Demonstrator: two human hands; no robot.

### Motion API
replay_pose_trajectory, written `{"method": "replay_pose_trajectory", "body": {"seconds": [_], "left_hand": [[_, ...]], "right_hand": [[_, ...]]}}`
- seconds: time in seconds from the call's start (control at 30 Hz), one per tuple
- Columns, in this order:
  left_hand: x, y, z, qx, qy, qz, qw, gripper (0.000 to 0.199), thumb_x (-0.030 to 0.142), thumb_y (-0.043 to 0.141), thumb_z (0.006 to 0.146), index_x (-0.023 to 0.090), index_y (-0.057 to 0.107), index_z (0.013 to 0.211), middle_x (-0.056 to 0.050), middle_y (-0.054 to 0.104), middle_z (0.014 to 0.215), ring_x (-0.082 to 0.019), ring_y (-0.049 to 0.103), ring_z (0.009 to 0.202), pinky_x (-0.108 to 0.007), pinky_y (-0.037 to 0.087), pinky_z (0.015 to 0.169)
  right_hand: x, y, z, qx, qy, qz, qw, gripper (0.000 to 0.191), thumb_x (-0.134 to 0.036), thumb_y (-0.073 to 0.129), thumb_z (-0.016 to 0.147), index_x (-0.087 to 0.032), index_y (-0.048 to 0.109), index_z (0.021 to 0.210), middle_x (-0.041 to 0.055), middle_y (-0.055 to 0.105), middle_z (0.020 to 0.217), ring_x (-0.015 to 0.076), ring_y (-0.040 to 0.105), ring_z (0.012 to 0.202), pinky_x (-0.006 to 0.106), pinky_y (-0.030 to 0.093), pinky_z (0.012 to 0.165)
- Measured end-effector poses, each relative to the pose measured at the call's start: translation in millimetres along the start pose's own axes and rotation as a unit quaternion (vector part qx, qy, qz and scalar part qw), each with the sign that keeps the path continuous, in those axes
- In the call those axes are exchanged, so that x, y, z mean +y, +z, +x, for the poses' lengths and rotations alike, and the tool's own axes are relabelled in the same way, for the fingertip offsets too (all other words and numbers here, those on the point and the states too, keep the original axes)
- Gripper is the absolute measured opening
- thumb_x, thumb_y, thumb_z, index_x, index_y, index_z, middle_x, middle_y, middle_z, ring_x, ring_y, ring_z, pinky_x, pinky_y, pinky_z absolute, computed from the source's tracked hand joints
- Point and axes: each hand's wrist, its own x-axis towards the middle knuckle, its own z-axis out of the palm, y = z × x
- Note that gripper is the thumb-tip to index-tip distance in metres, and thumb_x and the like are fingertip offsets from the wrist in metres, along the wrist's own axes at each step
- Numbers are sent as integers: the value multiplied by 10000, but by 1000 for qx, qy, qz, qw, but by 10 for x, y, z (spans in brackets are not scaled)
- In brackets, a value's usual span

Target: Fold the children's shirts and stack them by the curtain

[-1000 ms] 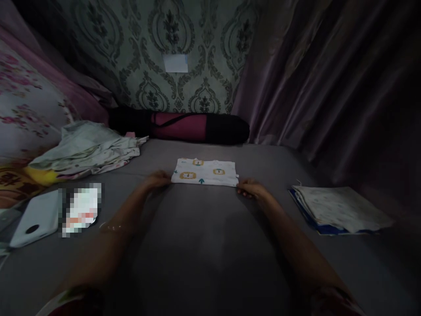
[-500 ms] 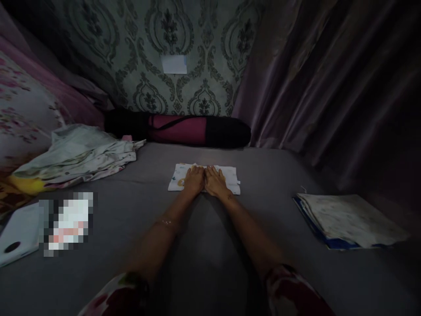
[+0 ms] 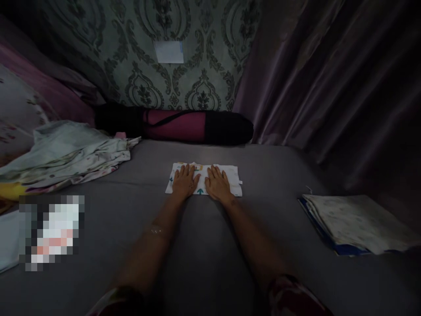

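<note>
A white folded cloth (image 3: 201, 185) with small coloured prints lies flat on the grey bed sheet (image 3: 204, 237), a small tag at its right edge. My left hand (image 3: 184, 181) rests palm down on the cloth's left part, fingers spread. On its right part lies my right hand (image 3: 218, 181), also flat with fingers apart. Between the two hands a green arrow print and a yellowish print show. Neither hand grips anything.
Folded cloths (image 3: 355, 221) lie in a stack at the right. A crumpled pile of cloth (image 3: 75, 147) is at the left, with a pale object (image 3: 9, 239) and a blurred-out item below. A black and pink long bag (image 3: 177, 126) lies along the patterned wall.
My left hand has slid left across the cloth, away from my right hand, uncovering the prints in the middle. My right hand stays nearly in place. The view has shifted slightly.
</note>
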Motion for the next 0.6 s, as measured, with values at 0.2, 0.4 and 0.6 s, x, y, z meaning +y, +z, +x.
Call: {"method": "replay_pose_trajectory", "body": {"seconds": [0.2,0.4,0.6], "left_hand": [[-106,1,11,10,-19,9,1000,622,477,273,975,116,363,1473,-169,327,1532,-309,268,1428,-497,202,1151],[-196,-36,20,-9,-42,5,999,649,475,239,975,75,337,1477,-160,280,1552,-312,230,1441,-472,236,1141],[-346,-82,28,-25,-63,-8,998,663,473,166,976,75,323,1482,-133,295,1553,-298,270,1426,-465,248,1140]], "right_hand": [[183,-1,-24,12,69,-18,997,560,-329,271,981,-63,350,1468,127,303,1549,242,229,1437,435,119,1166],[366,-30,-45,21,115,-26,993,572,-324,254,971,-44,356,1459,143,319,1539,265,235,1431,463,186,1144],[469,-21,-29,37,134,-30,990,594,-332,240,970,8,366,1440,187,345,1517,299,278,1406,434,235,1124]]}}
